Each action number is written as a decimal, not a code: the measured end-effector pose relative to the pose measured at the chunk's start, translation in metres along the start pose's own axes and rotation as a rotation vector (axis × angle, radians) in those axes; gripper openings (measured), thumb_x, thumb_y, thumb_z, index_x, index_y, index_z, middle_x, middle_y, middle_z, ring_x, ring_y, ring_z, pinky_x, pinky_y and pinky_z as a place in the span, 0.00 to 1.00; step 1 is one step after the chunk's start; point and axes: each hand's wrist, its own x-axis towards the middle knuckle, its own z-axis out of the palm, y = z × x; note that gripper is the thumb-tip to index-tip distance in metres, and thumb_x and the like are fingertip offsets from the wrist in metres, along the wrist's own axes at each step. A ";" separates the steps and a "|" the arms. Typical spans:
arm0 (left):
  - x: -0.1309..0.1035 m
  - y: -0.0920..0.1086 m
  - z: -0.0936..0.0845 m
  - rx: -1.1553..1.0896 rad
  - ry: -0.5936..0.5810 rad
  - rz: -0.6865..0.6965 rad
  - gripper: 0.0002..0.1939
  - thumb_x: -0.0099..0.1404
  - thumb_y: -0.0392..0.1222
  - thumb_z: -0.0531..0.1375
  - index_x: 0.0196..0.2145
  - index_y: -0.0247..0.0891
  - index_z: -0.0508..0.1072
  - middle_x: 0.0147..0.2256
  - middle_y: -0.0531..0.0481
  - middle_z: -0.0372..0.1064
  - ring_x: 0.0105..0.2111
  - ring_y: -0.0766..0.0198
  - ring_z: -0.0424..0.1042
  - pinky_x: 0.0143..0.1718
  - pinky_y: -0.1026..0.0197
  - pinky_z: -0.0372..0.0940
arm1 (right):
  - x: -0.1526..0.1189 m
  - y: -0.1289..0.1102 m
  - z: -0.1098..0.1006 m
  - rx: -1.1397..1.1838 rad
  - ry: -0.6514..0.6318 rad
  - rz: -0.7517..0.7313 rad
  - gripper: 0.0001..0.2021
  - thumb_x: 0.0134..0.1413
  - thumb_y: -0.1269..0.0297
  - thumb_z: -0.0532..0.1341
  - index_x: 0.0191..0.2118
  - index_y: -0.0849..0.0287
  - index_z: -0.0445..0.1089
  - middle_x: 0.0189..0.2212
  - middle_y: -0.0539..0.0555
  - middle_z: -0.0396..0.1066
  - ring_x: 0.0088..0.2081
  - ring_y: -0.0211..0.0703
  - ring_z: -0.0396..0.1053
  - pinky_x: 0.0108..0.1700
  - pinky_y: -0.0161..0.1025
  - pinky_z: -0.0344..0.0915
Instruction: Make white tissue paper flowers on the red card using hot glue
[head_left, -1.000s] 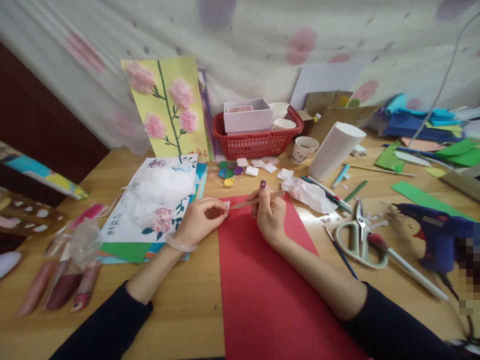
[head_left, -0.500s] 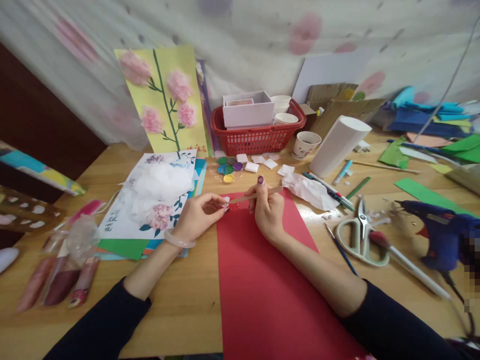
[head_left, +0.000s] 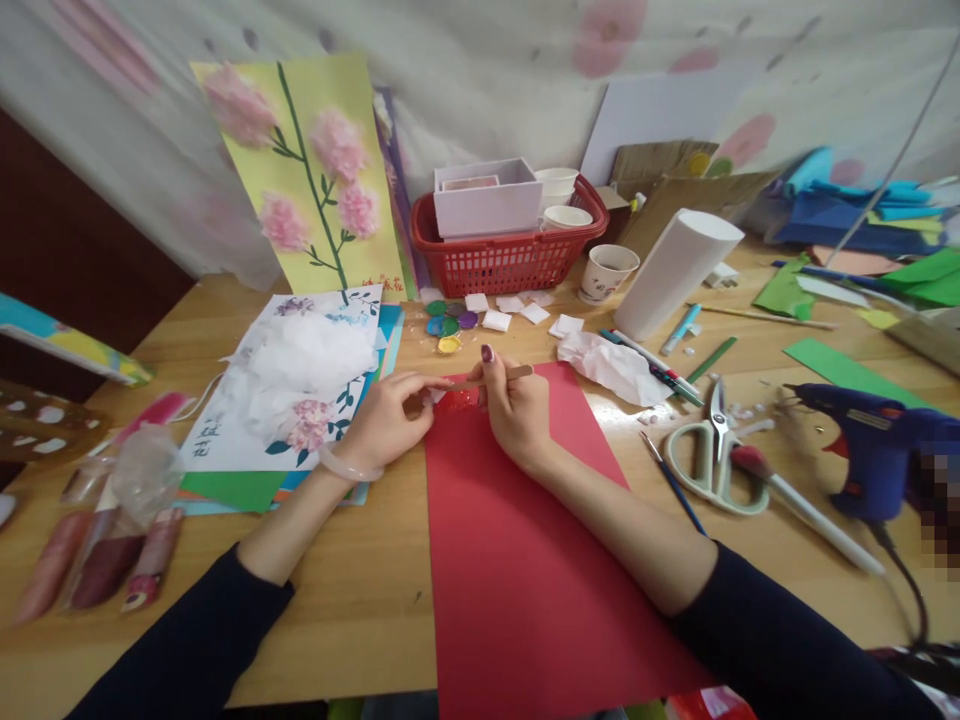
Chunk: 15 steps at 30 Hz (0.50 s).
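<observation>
My right hand (head_left: 516,408) is closed around a flat wooden craft stick (head_left: 519,373), held almost level over the top of a sheet of red paper (head_left: 517,540). Beneath the stick's left end, a glossy wet patch (head_left: 459,401) shines on the paper. At the sheet's upper left corner is my left hand (head_left: 390,420), its thumb and index finger drawn together by the stick's tip. Something small and whitish shows at those fingertips, too small to name. A pale bangle circles the left wrist.
Behind the paper stand paint pots (head_left: 448,344), white foam squares (head_left: 496,320) and a red basket (head_left: 502,270). Crumpled tissue (head_left: 611,368), scissors (head_left: 716,455), a brush (head_left: 806,510) and a blue glue gun (head_left: 874,440) lie right. Cotton (head_left: 300,355) covers a painted sheet at left.
The view has shifted a little. My right hand has moved slightly left with the craft stick, and my left index finger now reaches along the stick's tip. The wet patch shows more plainly.
</observation>
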 end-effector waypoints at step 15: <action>-0.003 -0.001 -0.005 0.142 0.070 -0.009 0.20 0.56 0.26 0.51 0.42 0.38 0.74 0.38 0.48 0.75 0.38 0.60 0.72 0.43 0.56 0.68 | 0.002 0.001 0.002 -0.130 -0.063 -0.058 0.28 0.69 0.50 0.41 0.29 0.59 0.71 0.16 0.50 0.67 0.19 0.37 0.66 0.26 0.32 0.56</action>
